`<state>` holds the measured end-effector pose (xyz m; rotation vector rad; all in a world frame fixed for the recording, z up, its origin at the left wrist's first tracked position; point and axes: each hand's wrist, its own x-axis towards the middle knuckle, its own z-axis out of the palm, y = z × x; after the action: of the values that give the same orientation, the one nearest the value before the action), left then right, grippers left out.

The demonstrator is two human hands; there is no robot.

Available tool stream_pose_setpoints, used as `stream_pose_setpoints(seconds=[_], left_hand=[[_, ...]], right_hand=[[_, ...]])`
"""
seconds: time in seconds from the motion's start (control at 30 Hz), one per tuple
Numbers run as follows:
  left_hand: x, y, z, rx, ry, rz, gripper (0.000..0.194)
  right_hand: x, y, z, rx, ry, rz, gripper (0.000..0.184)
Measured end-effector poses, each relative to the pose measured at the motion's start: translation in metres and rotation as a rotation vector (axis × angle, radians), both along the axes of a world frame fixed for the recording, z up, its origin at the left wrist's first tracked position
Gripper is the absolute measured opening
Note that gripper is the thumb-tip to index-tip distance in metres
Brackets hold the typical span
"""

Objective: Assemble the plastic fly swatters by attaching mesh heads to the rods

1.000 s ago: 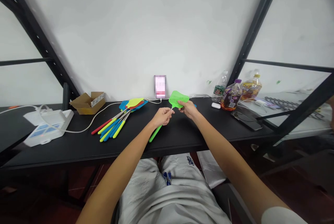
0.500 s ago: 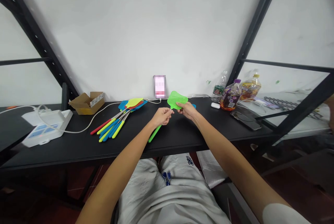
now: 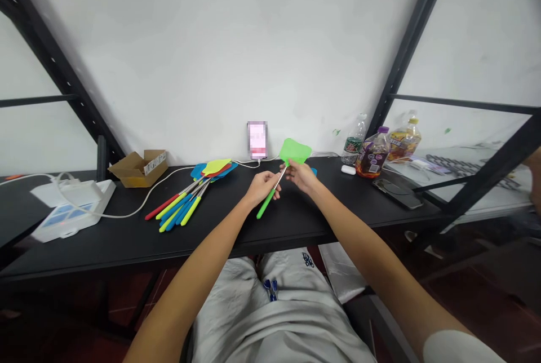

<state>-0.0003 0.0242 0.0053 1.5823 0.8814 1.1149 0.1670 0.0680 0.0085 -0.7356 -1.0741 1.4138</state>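
A green fly swatter [image 3: 296, 151] with a thin metal rod is held over the black table, its head up toward the wall and its green grip slanting down to the left. My right hand [image 3: 302, 177] pinches it at the neck, just below the head. The fingers of my left hand [image 3: 262, 186] are closed about the rod above the grip. To the left lies a pile of fly swatters [image 3: 186, 197] in red, yellow and blue, heads away from me. A blue piece [image 3: 314, 171] peeks out behind my right hand, mostly hidden.
A lit phone [image 3: 257, 140] leans on the wall with a white cable. On the left are an open cardboard box [image 3: 139, 169] and a white power strip [image 3: 74, 213]. Several bottles [image 3: 374, 151], a white case [image 3: 348, 169] and a dark phone [image 3: 397, 193] sit on the right.
The green swatter has shifted right and turned; its rod now shows in front of my left hand. My right hand has slid from the head's edge down to the neck.
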Motion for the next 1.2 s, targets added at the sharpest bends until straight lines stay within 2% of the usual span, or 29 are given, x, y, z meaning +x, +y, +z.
stream_pose_setpoints(seconds=[0.13, 0.2, 0.27, 0.33, 0.43, 0.5, 0.57, 0.67, 0.87, 0.93, 1.0, 1.1, 1.2], left_hand=[[-0.005, -0.001, -0.002, 0.237, 0.178, 0.316, 0.022], [-0.009, -0.002, -0.001, 0.374, 0.334, 0.432, 0.017], [-0.013, -0.004, 0.001, 0.474, 0.509, 0.525, 0.017], [-0.016, -0.005, 0.004, 0.499, 0.682, 0.615, 0.015], [-0.019, -0.006, 0.005, 0.405, 0.898, 0.718, 0.012], [-0.02, -0.005, 0.004, 0.342, 1.006, 0.769, 0.019], [-0.021, -0.005, 0.002, 0.305, 1.097, 0.784, 0.035], [-0.022, -0.004, 0.0, 0.243, 1.211, 0.729, 0.047], [-0.023, -0.003, 0.001, 0.219, 1.236, 0.599, 0.026], [-0.023, -0.003, 0.001, 0.222, 1.23, 0.591, 0.023], [-0.023, -0.002, 0.0, 0.227, 1.232, 0.59, 0.023], [-0.023, -0.002, -0.001, 0.228, 1.24, 0.585, 0.023], [-0.024, -0.001, -0.001, 0.232, 1.24, 0.581, 0.024]], right_hand=[[0.03, 0.013, 0.01, -0.078, 0.027, -0.211, 0.031], [0.047, 0.019, 0.009, -0.096, -0.063, -0.341, 0.034], [0.066, 0.024, 0.005, -0.06, -0.269, -0.469, 0.036], [0.087, 0.027, -0.002, -0.014, -0.533, -0.604, 0.037], [0.116, 0.03, -0.01, -0.032, -0.948, -0.687, 0.045], [0.13, 0.03, -0.013, -0.072, -1.235, -0.738, 0.048], [0.136, 0.029, -0.013, -0.137, -1.419, -0.756, 0.054], [0.137, 0.024, -0.01, -0.223, -1.533, -0.766, 0.06], [0.135, 0.013, -0.002, -0.331, -1.6, -0.747, 0.06], [0.129, 0.011, 0.001, -0.293, -1.588, -0.819, 0.061], [0.115, 0.01, 0.004, -0.19, -1.592, -0.873, 0.061], [0.088, 0.011, 0.004, -0.055, -1.632, -0.723, 0.066], [0.068, 0.013, 0.001, -0.069, -1.639, -0.598, 0.074]])
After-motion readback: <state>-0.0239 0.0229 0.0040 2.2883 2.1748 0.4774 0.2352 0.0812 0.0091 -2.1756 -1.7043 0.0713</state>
